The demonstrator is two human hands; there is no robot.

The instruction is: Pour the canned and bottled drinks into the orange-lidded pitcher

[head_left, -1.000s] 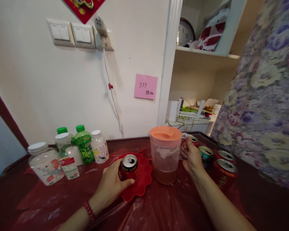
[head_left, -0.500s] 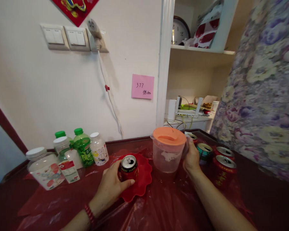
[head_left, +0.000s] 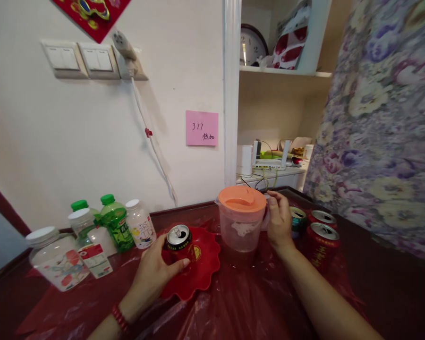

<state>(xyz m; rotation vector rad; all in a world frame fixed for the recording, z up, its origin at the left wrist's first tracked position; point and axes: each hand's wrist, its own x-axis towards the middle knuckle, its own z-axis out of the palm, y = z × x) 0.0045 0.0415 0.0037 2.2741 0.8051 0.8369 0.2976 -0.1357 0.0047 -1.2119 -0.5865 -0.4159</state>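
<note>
My left hand (head_left: 156,267) is wrapped round a dark red drink can (head_left: 179,243), whose pull tab is up and mouth open. The can is over the left part of a scalloped red plate (head_left: 207,271); whether its base touches the plate is hidden by my hand. To the right stands a clear plastic pitcher (head_left: 239,229) with an orange lid (head_left: 242,198) and a little cloudy liquid or foam inside. My right hand (head_left: 280,222) is closed at the pitcher's handle, with its index finger raised near the lid.
Right of my right hand stand several opened cans: a green one (head_left: 298,218) and red ones (head_left: 322,243). On the left are white-capped jars (head_left: 62,264), green bottles (head_left: 116,224) and a small carton (head_left: 96,259). Red plastic film (head_left: 233,302) covers the table, with a wall behind.
The can has shifted left and slightly up with my left hand, baring the gold mark on the plate. My right hand's fingers have moved on the handle. The view has turned slightly right.
</note>
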